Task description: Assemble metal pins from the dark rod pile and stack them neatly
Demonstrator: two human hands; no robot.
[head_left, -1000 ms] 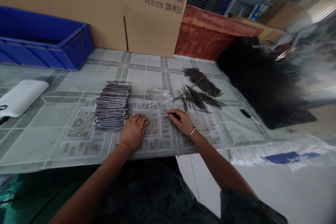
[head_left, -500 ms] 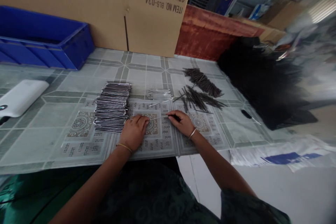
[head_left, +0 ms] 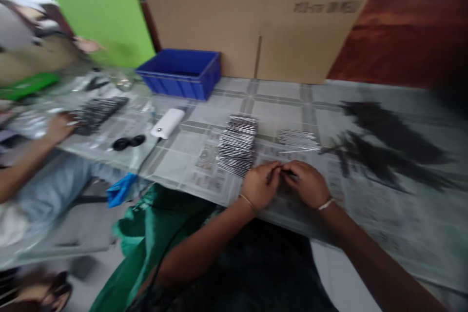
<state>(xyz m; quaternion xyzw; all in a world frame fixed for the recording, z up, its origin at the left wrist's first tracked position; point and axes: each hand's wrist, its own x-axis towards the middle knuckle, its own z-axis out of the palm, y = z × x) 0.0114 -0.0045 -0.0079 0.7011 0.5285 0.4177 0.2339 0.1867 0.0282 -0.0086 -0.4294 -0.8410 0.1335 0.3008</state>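
My left hand (head_left: 261, 186) and my right hand (head_left: 306, 183) meet fingertip to fingertip over the near part of the table. Both are closed in a pinch, and something small and dark shows at their fingers, too blurred to name. Behind my left hand lies a stack of silvery rods (head_left: 238, 145). A smaller group of thin silvery rods (head_left: 298, 139) rests beyond my right hand. Farther right, dark thin sticks (head_left: 373, 156) lie in a loose pile, with a second dark bundle (head_left: 398, 129) behind them.
A blue bin (head_left: 179, 75) stands before a cardboard sheet (head_left: 234, 19). Left of the stack are a white device (head_left: 168, 123) with a cable and round black items (head_left: 128, 142). Another person's hand (head_left: 60, 128) touches dark rods at the far left.
The view has swung left, bringing another person's arm into sight. My hands have come together; the thin rod that stretched between them no longer shows.
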